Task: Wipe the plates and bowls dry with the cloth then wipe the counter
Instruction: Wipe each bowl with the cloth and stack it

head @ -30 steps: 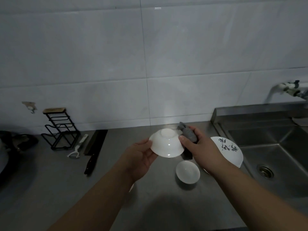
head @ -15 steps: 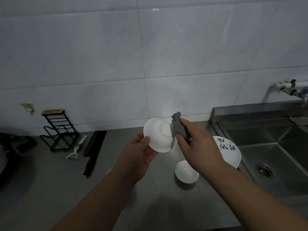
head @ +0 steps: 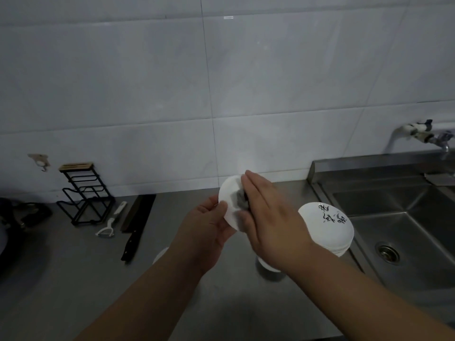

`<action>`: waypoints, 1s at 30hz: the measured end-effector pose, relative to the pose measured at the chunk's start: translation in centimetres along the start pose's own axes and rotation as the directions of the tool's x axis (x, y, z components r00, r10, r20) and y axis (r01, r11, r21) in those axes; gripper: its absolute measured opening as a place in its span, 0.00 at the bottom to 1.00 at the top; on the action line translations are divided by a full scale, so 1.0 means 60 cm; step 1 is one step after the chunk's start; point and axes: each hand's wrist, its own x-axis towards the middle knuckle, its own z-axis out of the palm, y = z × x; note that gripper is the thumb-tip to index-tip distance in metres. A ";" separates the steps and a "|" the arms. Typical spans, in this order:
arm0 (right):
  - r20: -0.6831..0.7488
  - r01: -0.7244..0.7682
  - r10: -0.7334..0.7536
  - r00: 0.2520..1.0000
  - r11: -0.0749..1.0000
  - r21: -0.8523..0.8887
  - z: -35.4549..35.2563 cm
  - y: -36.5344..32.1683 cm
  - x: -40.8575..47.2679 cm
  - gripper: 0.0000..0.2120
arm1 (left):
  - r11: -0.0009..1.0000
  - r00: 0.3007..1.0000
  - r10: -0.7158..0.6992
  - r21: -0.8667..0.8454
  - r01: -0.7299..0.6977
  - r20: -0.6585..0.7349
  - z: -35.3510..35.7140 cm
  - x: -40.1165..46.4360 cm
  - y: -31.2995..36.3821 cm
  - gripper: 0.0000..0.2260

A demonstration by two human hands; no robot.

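My left hand (head: 206, 225) grips a white bowl (head: 227, 193) by its rim and holds it tilted on its side above the steel counter (head: 73, 279). My right hand (head: 268, 215) pinches a grey cloth (head: 237, 199) between thumb and extended fingers and presses it into the bowl. To the right, beside the sink, stands a stack of white plates with dark print (head: 330, 225). A small white bowl (head: 267, 265) sits on the counter, mostly hidden under my right wrist. Another white dish (head: 161, 254) peeks out beside my left forearm.
A steel sink (head: 406, 230) with a tap (head: 423, 134) fills the right side. At the back left stand a black wire rack (head: 83, 193), a white peeler (head: 110, 222) and a dark knife (head: 135, 225). A dark pan (head: 9, 230) sits at the far left edge.
The bowl has turned from bottom-up to lying on its side. My right hand has moved from the bowl's outside to over its opening, with the cloth pushed inside.
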 end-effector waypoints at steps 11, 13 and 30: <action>0.010 -0.022 0.021 1.000 0.997 0.072 -0.012 0.020 0.006 0.26 | 0.998 0.999 -0.032 -0.051 0.030 -0.032 0.002 -0.003 -0.010 0.15; -0.016 -0.173 0.176 0.984 0.978 0.119 -0.018 0.031 0.012 0.26 | 0.999 0.999 -0.030 -0.029 0.029 -0.032 0.004 -0.003 -0.013 0.14; -0.143 -0.112 0.171 0.975 0.931 0.347 -0.079 0.035 0.074 0.08 | 0.969 0.997 -0.035 0.245 0.016 0.070 0.013 0.005 0.009 0.14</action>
